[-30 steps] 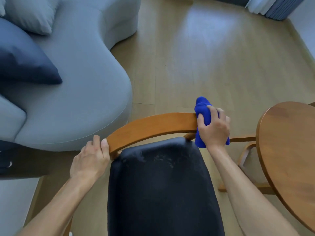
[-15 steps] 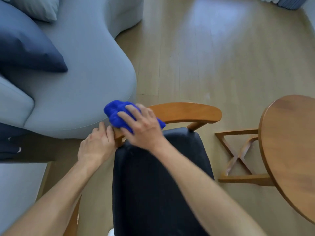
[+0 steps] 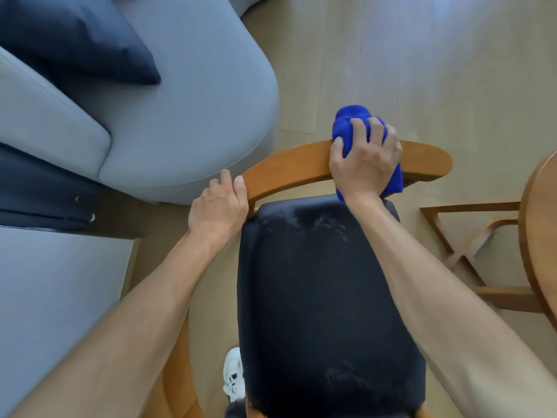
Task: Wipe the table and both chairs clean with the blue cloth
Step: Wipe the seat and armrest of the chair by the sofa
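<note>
Over a wooden chair (image 3: 301, 164) with a dark padded seat, the right hand (image 3: 364, 164) grips a bunched blue cloth (image 3: 349, 122), pressing it onto the curved backrest rail near its right end. The left hand (image 3: 220, 206) curls around the rail's left end, steadying it. Wiping this chair appears underway; next likely comes the seat. A round wooden table (image 3: 542, 224) stands just right.
</note>
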`<action>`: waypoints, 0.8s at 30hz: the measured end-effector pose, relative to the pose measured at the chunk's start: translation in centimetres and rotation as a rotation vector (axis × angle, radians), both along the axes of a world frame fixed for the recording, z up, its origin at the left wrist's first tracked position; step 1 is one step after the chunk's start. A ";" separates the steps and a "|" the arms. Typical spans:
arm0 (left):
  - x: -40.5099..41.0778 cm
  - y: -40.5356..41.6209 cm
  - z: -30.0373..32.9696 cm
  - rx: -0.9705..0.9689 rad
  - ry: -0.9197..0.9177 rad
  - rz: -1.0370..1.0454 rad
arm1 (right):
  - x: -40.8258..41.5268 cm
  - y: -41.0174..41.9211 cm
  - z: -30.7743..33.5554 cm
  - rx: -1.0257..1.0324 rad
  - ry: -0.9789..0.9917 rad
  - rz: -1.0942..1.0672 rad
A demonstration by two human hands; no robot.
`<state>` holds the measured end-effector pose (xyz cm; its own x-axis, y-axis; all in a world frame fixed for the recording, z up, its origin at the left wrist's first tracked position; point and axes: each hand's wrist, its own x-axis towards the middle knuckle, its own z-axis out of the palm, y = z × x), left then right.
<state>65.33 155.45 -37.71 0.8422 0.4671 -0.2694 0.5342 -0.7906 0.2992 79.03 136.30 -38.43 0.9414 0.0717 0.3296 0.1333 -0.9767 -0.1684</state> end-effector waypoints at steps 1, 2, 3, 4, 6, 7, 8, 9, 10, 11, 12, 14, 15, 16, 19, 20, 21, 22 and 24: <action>0.0 0.0 0.0 -0.002 -0.001 0.002 | -1.0 1.7 0.0 -0.003 0.014 0.058; -0.1 0.0 0.1 -0.004 0.000 0.005 | -2.0 3.3 0.0 -0.007 0.033 0.122; -0.1 0.1 0.0 -0.003 0.004 0.006 | -2.8 4.6 -0.1 -0.009 0.047 0.188; -0.1 0.1 0.1 0.000 0.008 0.005 | -3.4 5.4 -0.2 -0.007 0.052 0.253; 0.0 0.0 0.2 0.002 0.020 0.005 | -3.3 5.0 -0.3 -0.016 0.041 0.385; 0.0 0.0 0.3 0.002 0.025 0.004 | -2.8 3.8 -0.3 -0.032 0.032 0.460; -0.1 0.0 0.4 -0.001 0.028 0.005 | -2.3 2.3 -0.2 -0.055 0.024 0.535; -0.1 0.1 0.6 -0.006 0.029 0.008 | -1.5 0.5 -0.1 -0.080 0.021 0.581; -0.1 0.1 0.6 -0.010 0.029 0.006 | -0.6 -1.7 0.0 -0.090 0.016 0.571; -0.2 0.1 0.6 -0.010 0.030 0.005 | 0.5 -4.0 0.2 -0.078 0.019 0.505; -0.2 0.1 0.6 -0.010 0.029 0.004 | 1.7 -6.4 0.4 -0.055 0.038 0.401; -0.2 0.1 0.5 -0.011 0.023 -0.003 | 3.2 -10.4 0.8 -0.020 0.108 0.178; -0.1 0.1 0.4 -0.006 0.020 -0.006 | 3.5 -11.3 0.8 -0.010 0.135 0.088; 0.0 0.2 0.3 0.001 0.018 -0.007 | 3.5 -11.2 0.7 -0.003 0.142 0.004; -0.1 0.2 0.0 0.008 0.010 -0.007 | 2.1 -7.0 0.4 -0.016 0.096 -0.153; -0.1 0.2 0.0 0.008 0.008 -0.013 | 1.5 -4.9 0.3 -0.028 0.086 -0.130; 0.0 0.2 0.0 0.007 0.006 -0.014 | 0.7 -2.8 0.3 -0.041 0.092 -0.078; -0.1 0.2 0.0 0.003 0.004 -0.012 | -0.1 -0.5 0.3 -0.050 0.103 -0.012; -0.1 0.2 0.0 -0.004 0.002 -0.009 | -2.3 4.0 0.1 -0.025 0.095 0.125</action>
<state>65.24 155.62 -37.67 0.8456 0.4587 -0.2730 0.5280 -0.7941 0.3010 76.73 140.31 -38.30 0.9514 0.1973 0.2364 0.2388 -0.9575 -0.1619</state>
